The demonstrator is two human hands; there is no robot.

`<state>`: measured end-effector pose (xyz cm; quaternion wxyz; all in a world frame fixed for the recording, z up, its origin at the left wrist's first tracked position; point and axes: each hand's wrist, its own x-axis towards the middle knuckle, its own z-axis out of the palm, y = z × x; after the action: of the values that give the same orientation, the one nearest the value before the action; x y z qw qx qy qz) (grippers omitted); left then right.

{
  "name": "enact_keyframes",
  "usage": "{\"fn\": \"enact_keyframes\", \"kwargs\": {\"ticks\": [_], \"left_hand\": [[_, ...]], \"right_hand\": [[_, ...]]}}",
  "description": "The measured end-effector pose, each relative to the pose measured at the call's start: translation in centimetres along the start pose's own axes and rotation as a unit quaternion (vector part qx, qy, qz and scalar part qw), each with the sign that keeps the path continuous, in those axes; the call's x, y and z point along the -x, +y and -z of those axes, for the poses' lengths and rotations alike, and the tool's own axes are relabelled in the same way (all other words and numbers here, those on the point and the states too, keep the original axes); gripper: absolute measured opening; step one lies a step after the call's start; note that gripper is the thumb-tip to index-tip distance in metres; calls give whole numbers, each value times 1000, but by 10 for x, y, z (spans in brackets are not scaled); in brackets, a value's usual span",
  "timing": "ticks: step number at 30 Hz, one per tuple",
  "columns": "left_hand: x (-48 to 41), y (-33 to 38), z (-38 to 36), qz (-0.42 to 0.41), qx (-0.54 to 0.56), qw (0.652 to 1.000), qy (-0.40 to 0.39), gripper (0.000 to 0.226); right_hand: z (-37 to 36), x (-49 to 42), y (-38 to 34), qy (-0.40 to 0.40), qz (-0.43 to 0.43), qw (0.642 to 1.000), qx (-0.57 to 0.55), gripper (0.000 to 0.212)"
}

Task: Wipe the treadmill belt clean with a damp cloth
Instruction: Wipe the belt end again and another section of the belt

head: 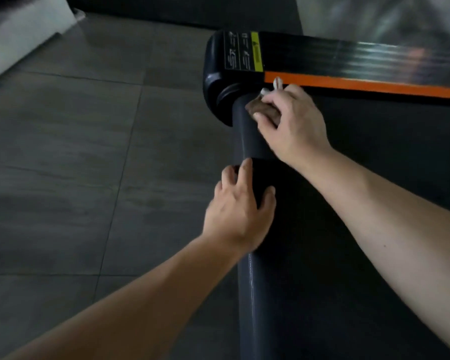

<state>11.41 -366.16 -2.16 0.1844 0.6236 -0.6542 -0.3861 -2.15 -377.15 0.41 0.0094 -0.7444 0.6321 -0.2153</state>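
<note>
The dark treadmill belt (374, 157) wraps over its rear roller (247, 141), which runs from the black end cap down the frame. My right hand (294, 126) grips a small brownish cloth (264, 110) with white edges and presses it on the belt at the roller's far end, beside the orange side stripe (361, 85). My left hand (240, 211) lies on the roller lower down, fingers spread and curved over the belt edge. Most of the cloth is hidden under my right hand.
The black end cap (216, 81) carries a yellow warning label (255, 51). A glossy black side rail (361, 58) runs right. Grey floor tiles (76, 165) fill the left; a white object (16, 35) stands at the top left.
</note>
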Motion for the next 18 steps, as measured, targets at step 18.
{"fn": "enact_keyframes", "kwargs": {"ticks": [18], "left_hand": [[8, -9, -41, 54, 195, 977, 61, 86]], "right_hand": [[-4, -22, 33, -60, 137, 987, -50, 21]]}}
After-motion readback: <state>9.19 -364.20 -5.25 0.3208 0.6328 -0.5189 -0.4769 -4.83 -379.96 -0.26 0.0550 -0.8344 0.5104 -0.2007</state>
